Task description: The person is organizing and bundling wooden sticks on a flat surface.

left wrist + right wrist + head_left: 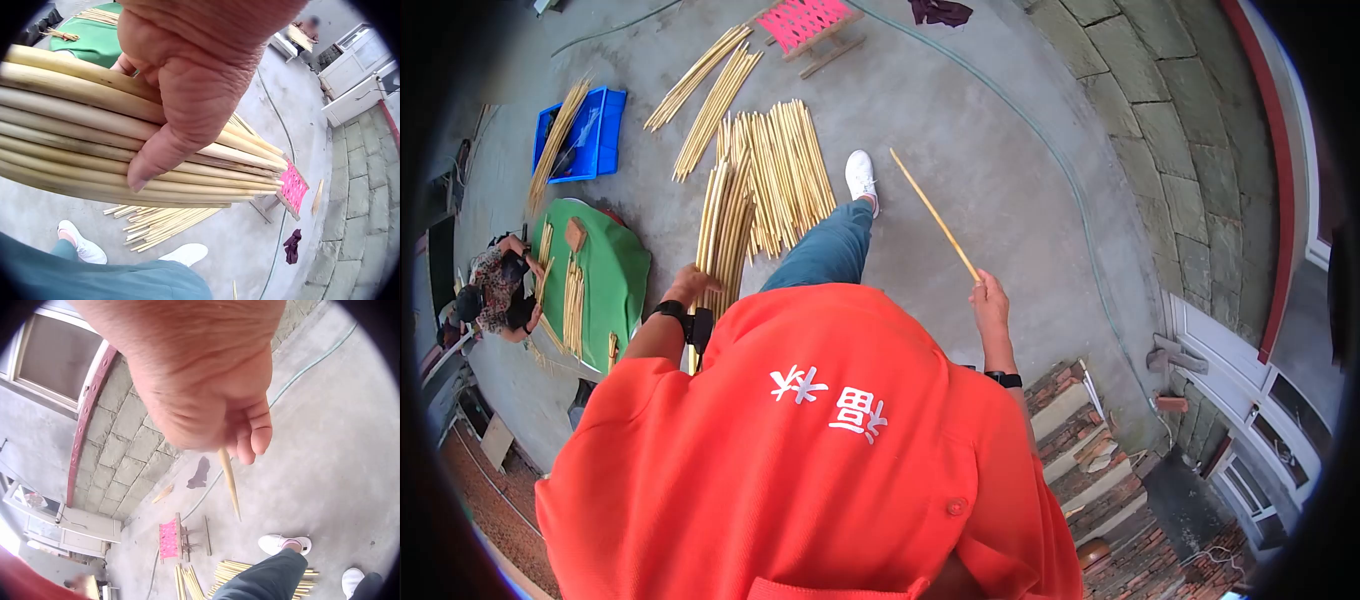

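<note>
My left hand grips a thick bundle of pale yellow sticks; in the left wrist view the thumb of that hand lies across the sticks, which fan out side by side. My right hand holds one thin stick by its near end, pointing forward and to the left. In the right wrist view the fingers of the right hand are curled, and the stick sticks out beneath them. More sticks lie in a spread pile on the ground ahead.
A blue crate and a green-covered surface with sticks stand at the left, beside a seated person. A pink woven stool is ahead. A hose crosses the concrete. Bricks are stacked at the lower right.
</note>
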{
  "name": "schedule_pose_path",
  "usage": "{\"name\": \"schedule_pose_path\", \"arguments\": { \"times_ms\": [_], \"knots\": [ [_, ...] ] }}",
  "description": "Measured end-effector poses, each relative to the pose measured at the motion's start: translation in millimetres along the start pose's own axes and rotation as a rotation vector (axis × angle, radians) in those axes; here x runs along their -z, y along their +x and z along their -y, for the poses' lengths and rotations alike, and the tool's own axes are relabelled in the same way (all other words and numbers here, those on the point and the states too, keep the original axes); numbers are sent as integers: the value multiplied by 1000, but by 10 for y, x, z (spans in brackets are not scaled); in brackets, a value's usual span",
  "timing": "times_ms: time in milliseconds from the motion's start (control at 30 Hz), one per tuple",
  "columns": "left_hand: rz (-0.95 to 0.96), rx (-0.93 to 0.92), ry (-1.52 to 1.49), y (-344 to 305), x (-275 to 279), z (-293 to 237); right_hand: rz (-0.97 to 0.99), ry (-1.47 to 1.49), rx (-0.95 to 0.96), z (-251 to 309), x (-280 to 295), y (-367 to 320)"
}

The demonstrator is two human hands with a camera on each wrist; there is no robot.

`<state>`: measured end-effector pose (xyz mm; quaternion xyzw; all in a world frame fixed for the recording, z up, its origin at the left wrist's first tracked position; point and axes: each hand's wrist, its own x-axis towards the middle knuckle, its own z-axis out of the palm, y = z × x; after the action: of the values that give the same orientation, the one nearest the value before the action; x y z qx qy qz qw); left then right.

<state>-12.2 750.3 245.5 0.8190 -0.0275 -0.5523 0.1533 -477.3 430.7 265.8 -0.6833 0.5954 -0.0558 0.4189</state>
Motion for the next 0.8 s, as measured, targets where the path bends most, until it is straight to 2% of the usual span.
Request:
{"name": "schedule_pose_path", "arguments": {
  "times_ms": [33,67,100,167,200,267,333,533,633,800],
  "knots": [
    [-10,-21,43,170,-84,-18,43,-8,-33,28,49,93],
    [38,74,112,-132,-120,-555,98,-22,-67,114,140,195],
    [50,100,66,-69,-194,-597,131,-63,-54,217,253,309],
    [57,120,119,56,-265,-703,224,81,-250,654,449,640],
    [64,143,162,44,-266,-794,248,62,-217,849,515,863],
    [54,173,109,-17,-158,-1020,271,14,-267,1180,572,1280],
    [60,231,142,-181,-26,-1313,310,-44,-188,1452,583,1791],
    [-13,278,-153,-262,-33,-1321,428,-209,110,2550,323,2859],
    [-10,256,-420,-218,-393,-1034,557,-243,220,2934,40,3236],
    [-149,380,-544,-598,-1050,-1158,804,-313,409,3483,-516,3727]
  ]
}}
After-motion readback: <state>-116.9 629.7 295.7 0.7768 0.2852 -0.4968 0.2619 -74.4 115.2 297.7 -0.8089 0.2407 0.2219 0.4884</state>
